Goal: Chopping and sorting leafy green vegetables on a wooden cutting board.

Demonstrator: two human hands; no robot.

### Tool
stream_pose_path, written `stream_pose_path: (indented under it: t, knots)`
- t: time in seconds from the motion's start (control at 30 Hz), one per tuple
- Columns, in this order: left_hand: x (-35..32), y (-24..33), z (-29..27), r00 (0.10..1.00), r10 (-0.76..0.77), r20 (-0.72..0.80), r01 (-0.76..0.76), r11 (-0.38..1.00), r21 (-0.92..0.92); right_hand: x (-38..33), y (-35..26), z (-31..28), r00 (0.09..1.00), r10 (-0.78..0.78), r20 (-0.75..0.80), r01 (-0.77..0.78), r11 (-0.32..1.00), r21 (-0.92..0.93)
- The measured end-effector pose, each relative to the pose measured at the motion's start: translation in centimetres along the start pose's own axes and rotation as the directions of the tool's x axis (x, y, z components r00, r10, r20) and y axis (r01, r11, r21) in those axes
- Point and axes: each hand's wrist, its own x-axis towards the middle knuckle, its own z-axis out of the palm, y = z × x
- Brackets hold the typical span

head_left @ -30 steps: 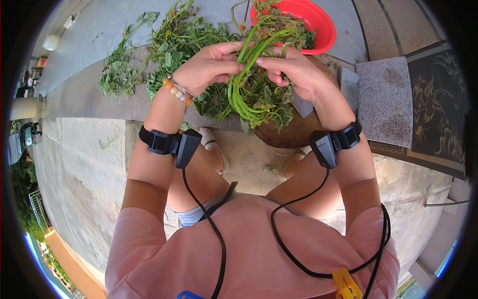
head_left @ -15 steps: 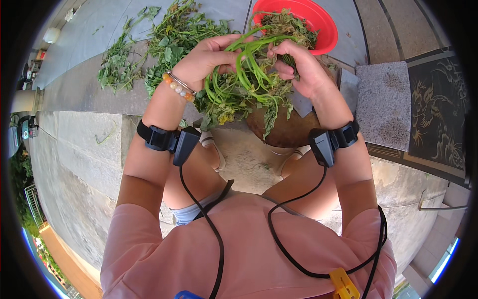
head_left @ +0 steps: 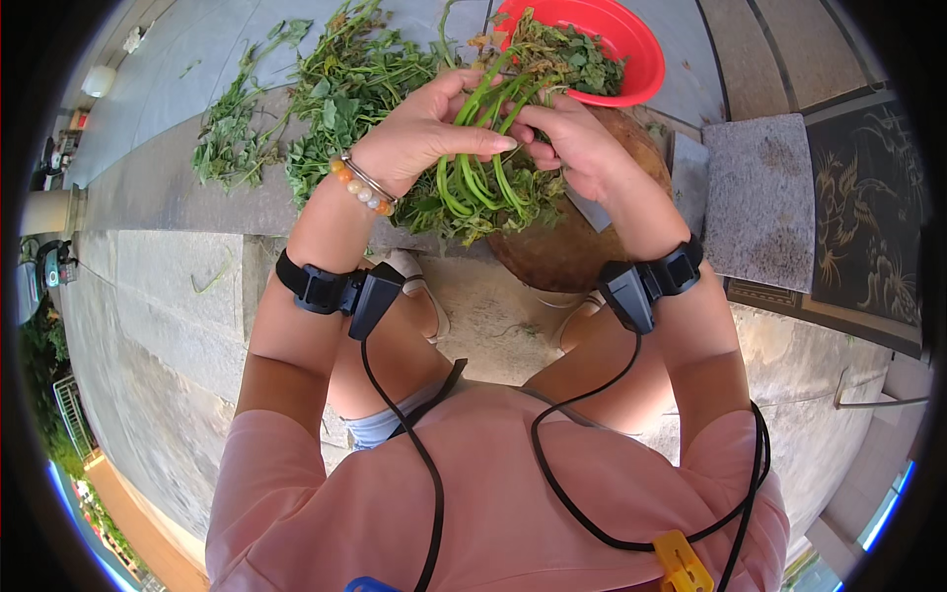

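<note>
My left hand (head_left: 419,138) is closed around a bunch of long green leafy stems (head_left: 464,183), its thumb pressed across them. Close beside it, my right hand (head_left: 584,150) has its fingers bent in against the same bunch near the leafy part; its fingertips are partly hidden. The stems bend over and droop below my hands, with leaves hanging behind them. Beneath the right hand is a round brown board (head_left: 538,252), and a flat grey blade-like piece (head_left: 590,211) shows on it. A heap of leafy stems (head_left: 345,109) lies left of my hands.
A red basin (head_left: 646,61) with wilted leaves (head_left: 582,59) stands beyond my right hand. To the right are a grey stone block (head_left: 758,202) and a dark engraved panel (head_left: 868,217). Black cables (head_left: 424,454) run from both wrist straps down over my shirt.
My hands have come closer together around the stems. The left thumb now lies across the bunch, and the loose looped stems have been gathered more tightly. The hanging leaves have drawn upward.
</note>
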Motion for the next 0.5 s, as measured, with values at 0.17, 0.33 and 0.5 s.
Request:
stream_pose_path:
  t: [0.17,0.33,0.5]
  knots:
    - [-0.1,-0.2,-0.7,0.998,-0.052,0.017,0.054,0.991,-0.125,-0.2,-0.2,-0.2,0.995,-0.022,0.095,0.022,1.0,-0.005]
    - [-0.5,0.2,-0.3,1.0,0.006,-0.006,-0.006,1.0,-0.03,-0.2,-0.3,-0.4,0.993,-0.021,0.12,0.026,0.999,-0.041]
    - [0.1,-0.6,-0.8,0.991,0.121,-0.051,-0.113,0.984,0.137,-0.3,-0.7,-0.3,0.985,-0.025,0.168,0.044,0.993,-0.109]
